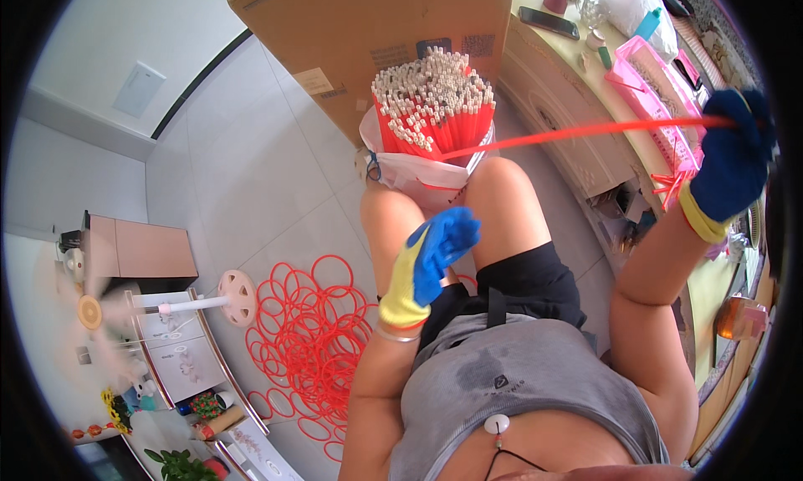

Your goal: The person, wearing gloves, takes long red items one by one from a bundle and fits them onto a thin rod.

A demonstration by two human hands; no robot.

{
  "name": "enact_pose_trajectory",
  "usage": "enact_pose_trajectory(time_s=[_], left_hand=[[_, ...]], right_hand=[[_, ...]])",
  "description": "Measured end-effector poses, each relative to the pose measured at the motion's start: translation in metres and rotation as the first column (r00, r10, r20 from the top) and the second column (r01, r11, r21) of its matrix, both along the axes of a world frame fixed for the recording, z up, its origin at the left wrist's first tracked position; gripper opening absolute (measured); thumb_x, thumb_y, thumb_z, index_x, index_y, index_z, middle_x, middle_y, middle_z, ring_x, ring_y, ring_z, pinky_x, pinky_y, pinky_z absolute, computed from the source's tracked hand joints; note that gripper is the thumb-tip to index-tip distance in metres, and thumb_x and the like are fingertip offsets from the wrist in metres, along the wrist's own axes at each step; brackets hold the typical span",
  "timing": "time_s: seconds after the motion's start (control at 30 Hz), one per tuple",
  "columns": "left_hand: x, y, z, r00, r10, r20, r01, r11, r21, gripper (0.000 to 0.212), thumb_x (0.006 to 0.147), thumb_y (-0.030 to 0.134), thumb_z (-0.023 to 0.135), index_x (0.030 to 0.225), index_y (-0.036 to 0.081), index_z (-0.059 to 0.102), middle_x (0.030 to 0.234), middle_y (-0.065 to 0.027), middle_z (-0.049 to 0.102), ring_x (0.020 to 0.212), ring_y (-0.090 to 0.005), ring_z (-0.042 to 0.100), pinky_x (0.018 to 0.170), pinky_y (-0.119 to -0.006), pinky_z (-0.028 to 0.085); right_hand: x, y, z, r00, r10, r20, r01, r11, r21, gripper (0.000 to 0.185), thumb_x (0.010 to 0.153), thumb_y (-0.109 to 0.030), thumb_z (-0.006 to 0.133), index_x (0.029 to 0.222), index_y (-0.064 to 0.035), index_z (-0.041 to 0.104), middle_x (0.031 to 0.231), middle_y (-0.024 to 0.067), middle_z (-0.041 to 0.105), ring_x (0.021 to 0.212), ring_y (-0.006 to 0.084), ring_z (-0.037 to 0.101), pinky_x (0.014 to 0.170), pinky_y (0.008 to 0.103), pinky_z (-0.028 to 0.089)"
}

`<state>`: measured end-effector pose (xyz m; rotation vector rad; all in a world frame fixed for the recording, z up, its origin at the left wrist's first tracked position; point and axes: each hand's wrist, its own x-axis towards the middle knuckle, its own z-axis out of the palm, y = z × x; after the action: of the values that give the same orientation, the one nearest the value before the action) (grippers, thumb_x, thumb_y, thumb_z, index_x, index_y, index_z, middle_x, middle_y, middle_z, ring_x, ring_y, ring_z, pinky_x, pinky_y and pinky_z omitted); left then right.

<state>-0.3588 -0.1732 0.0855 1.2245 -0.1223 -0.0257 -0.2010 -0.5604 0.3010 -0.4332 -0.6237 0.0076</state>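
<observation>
My right hand (pixel 734 155), in a blue and yellow coated work glove, grips the end of a long red plastic tube (pixel 583 133) at the far right. The tube runs leftward to a white bag (pixel 420 173) by my knees. Packed upright in the bag is a thick bundle of red tubes (pixel 433 104) with whitish ends. Over my lap, my gloved left hand (pixel 433 261) has its fingers loosely bent, with nothing visible in it. Many red plastic rings (pixel 313 337) lie heaped on the floor to my left.
A large cardboard box (pixel 351 35) stands behind the bag. Along the right runs a cabinet (pixel 558 104) bearing a phone (pixel 549 23), a pink basket (pixel 652 98) and short red pieces (pixel 671 186). A pedestal fan (pixel 237 298) stands left of the rings.
</observation>
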Motion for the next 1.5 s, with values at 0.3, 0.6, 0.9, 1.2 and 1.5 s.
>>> enact_pose_trajectory(time_s=[0.3, 0.6, 0.9, 1.2, 1.5], left_hand=[[0.047, 0.0, -0.051, 0.99, 0.079, -0.117, -0.141, 0.486, -0.863, 0.047, 0.107, 0.033, 0.048, 0.146, 0.006, 0.054, 0.142, -0.0143, 0.062, 0.133, -0.0315, 0.057, 0.118, -0.05, 0.04], [0.031, 0.025, 0.007, 0.935, 0.35, -0.059, -0.233, 0.478, -0.847, 0.037, 0.109, 0.038, 0.045, 0.12, 0.012, 0.069, 0.092, -0.0015, 0.072, 0.095, -0.0219, 0.069, 0.107, -0.05, 0.046], [-0.046, 0.048, 0.072, 0.979, 0.052, 0.198, -0.038, 0.996, -0.075, 0.021, 0.098, 0.022, 0.066, 0.099, 0.002, 0.068, 0.077, -0.0145, 0.068, 0.058, -0.0227, 0.059, 0.05, -0.033, 0.046], [-0.06, 0.026, 0.097, 0.931, -0.177, 0.319, -0.195, 0.499, 0.844, 0.017, 0.078, 0.005, 0.076, 0.095, 0.004, 0.074, 0.092, -0.0138, 0.073, 0.083, -0.0347, 0.07, 0.074, -0.044, 0.055], [-0.068, 0.026, 0.068, 0.887, -0.249, 0.389, -0.274, 0.394, 0.877, 0.01, 0.079, 0.01, 0.074, 0.089, 0.01, 0.072, 0.082, -0.0066, 0.07, 0.066, -0.0264, 0.064, 0.057, -0.04, 0.048]], right_hand=[[-0.014, -0.081, -0.136, 0.934, 0.024, -0.358, 0.09, 0.951, 0.297, 0.013, 0.089, 0.001, 0.065, 0.102, 0.0008, 0.064, 0.099, 0.009, 0.068, 0.083, 0.0192, 0.052, 0.079, 0.034, 0.047], [0.008, -0.012, -0.235, 0.847, 0.19, -0.496, 0.035, 0.912, 0.409, 0.02, 0.1, -0.016, 0.06, 0.109, -0.0015, 0.069, 0.082, 0.0005, 0.063, 0.072, 0.0138, 0.053, 0.077, 0.0328, 0.047], [-0.062, 0.061, -0.14, 0.985, 0.158, 0.075, -0.068, 0.745, -0.664, 0.038, 0.102, -0.043, 0.057, 0.109, -0.0067, 0.063, 0.068, 0.0062, 0.059, 0.06, 0.0248, 0.058, 0.062, 0.0392, 0.052], [-0.106, 0.174, -0.117, 0.64, 0.558, 0.528, 0.532, 0.174, -0.829, 0.036, 0.076, -0.017, 0.073, 0.111, -0.0093, 0.072, 0.087, 0.0095, 0.07, 0.075, 0.0303, 0.069, 0.066, 0.0391, 0.054], [-0.118, 0.186, -0.126, 0.612, 0.64, 0.464, 0.594, 0.015, -0.804, 0.029, 0.079, -0.025, 0.074, 0.105, -0.0132, 0.069, 0.08, 0.0072, 0.067, 0.07, 0.0289, 0.068, 0.062, 0.0392, 0.052]])
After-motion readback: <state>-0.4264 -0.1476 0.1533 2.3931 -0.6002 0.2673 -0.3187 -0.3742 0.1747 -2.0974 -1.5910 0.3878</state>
